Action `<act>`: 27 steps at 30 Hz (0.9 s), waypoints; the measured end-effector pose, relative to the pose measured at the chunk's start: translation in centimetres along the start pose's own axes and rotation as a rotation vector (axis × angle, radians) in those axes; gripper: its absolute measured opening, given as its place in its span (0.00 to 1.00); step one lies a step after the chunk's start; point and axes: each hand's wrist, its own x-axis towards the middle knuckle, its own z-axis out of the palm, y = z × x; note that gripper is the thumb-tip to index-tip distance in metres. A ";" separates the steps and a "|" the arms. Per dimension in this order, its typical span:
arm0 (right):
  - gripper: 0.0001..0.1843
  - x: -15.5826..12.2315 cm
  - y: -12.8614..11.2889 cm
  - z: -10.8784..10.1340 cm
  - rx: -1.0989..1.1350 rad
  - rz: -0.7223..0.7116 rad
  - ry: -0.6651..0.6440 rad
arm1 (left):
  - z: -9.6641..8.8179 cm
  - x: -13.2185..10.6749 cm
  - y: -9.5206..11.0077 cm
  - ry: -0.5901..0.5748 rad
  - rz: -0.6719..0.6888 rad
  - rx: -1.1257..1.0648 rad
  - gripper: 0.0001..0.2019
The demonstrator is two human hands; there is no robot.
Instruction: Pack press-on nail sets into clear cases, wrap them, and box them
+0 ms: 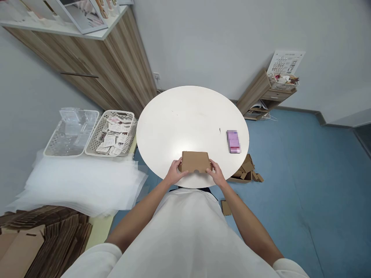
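A small closed brown cardboard box [194, 161] sits near the front edge of a round white table [188, 116]. My left hand [174, 172] grips the box's left front corner, fingers curled against its side. My right hand [216, 173] holds the right front corner the same way. A small pink and purple packet [233, 141] lies on the table to the right, apart from both hands.
Left of the table stand two white baskets, one with clear plastic trays [71, 131], one with printed cards [113, 135]. Clear plastic sheets [81, 183] and flat cardboard blanks [43, 235] lie nearer. Cardboard scraps [246, 172] rest on the blue floor at right. A wooden cabinet [116, 65] stands behind.
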 end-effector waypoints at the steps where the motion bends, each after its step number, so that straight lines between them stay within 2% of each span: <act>1: 0.35 0.1 -0.4 -0.2 -0.025 0.000 -0.002 | -0.3 0.3 0.3 -0.012 0.014 0.016 0.40; 3: 0.36 0.4 -1.3 -0.6 -0.063 0.032 -0.009 | -0.8 0.9 1.1 -0.030 0.021 0.070 0.40; 7: 0.34 1.0 -2.8 -0.7 -0.100 0.137 0.024 | -1.4 2.4 2.3 -0.033 -0.025 0.213 0.19; 9: 0.34 1.6 -3.4 -0.5 -0.114 0.171 0.056 | -1.4 3.2 2.8 -0.036 -0.022 0.280 0.15; 12: 0.34 2.6 -4.1 -0.4 -0.147 0.188 0.124 | -1.3 4.3 3.4 -0.008 -0.020 0.348 0.16; 14: 0.33 3.3 -4.8 -0.7 -0.173 0.179 0.160 | -1.3 4.9 3.9 0.056 -0.035 0.391 0.16; 17: 0.29 4.4 -5.9 -1.5 -0.223 0.142 0.151 | -1.4 5.7 4.7 0.133 -0.034 0.446 0.18; 22: 0.22 5.8 -7.4 -2.5 -0.248 0.093 0.069 | -2.0 6.4 5.0 0.082 -0.006 0.378 0.19; 27: 0.22 6.3 -7.2 -2.6 -0.175 0.132 0.040 | -2.9 6.4 4.7 0.017 -0.008 0.325 0.21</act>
